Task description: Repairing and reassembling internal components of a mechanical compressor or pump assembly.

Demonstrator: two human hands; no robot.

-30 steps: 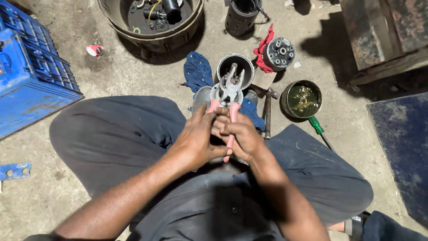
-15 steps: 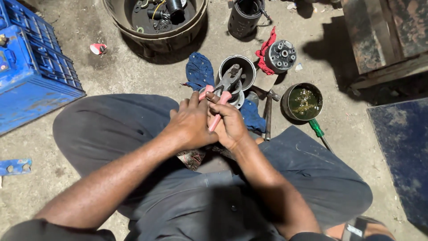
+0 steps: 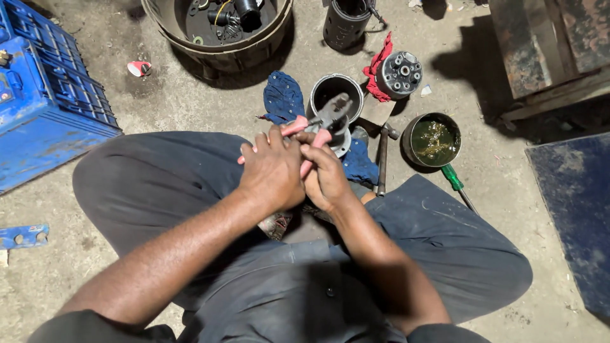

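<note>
Pliers (image 3: pixel 321 124), one pair, pink-handled, being held above lap, jaws reaching toward round metal part (image 3: pixel 338 141) beyond knees, likely for leverage. Left hand (image 3: pixel 272 170) and right hand (image 3: pixel 327 178), two, each grip closing around one handle. Open black cylinder (image 3: pixel 335 94) sitting just beyond; hammer (image 3: pixel 382 159) lying right; oily bowl (image 3: pixel 434 140) farther right.

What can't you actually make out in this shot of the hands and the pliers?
Head view only:
- What the pliers grip: the nose overlaps a round metal part; contact unclear.
- Right hand: its palm and what lies under it are covered by the left hand.
- Wooden tub: cut off by the top edge, contents in shadow.
- Screwdriver: its tip runs under the trouser leg.
</note>
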